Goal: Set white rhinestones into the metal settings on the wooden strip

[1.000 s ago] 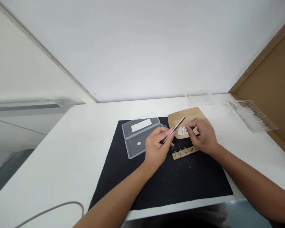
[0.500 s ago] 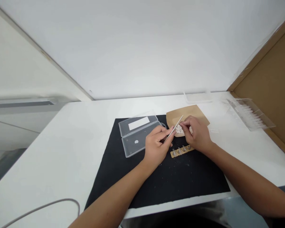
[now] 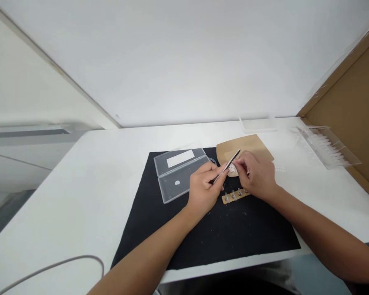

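Nail file [image 3: 234,156], thin and dark on one face with a pale edge, slants up in the left hand [image 3: 204,186] above the far part of the black mat [image 3: 227,233]. From my end I see that hand clamped on its lower part, thumb and fingers on either side. The right hand [image 3: 256,174] is just beside the file's upper part, over the mat's far right area, thumb and forefinger drawn together; I cannot tell whether they pinch anything small.

Below the right hand, on the mat, I make out a tan strip [image 3: 236,197] with clear upright pegs, partly hidden. Brown paper [image 3: 246,143] overlaps the mat's far right edge, small white pieces [image 3: 233,169] gathered on it. An open, hinged clear plastic case [image 3: 174,192] lies at the mat's far left, a white label [image 3: 180,158] on its far half. Well right of the mat I see a clear tray [image 3: 321,143] of white slivers.
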Tool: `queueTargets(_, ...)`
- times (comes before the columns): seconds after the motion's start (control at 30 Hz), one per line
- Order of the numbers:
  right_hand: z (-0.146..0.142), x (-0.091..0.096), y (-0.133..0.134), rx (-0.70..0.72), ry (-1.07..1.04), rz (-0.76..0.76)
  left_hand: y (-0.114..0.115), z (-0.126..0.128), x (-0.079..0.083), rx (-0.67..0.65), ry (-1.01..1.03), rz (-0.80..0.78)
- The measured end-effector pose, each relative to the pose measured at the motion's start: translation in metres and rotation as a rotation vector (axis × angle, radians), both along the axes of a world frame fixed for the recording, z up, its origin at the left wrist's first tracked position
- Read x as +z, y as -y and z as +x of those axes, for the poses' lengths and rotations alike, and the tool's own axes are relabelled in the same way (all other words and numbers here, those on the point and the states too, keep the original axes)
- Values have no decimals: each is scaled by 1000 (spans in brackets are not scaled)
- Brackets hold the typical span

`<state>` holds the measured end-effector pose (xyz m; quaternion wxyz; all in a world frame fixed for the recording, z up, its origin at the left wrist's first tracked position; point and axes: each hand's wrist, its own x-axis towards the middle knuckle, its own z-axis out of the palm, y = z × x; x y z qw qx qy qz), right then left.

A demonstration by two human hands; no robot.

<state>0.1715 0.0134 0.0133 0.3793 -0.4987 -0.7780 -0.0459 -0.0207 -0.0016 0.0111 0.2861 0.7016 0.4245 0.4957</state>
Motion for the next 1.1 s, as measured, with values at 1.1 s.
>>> queueTargets(1.1,-4,8,1,112,-20,13,0,-3,7,68,-103,130)
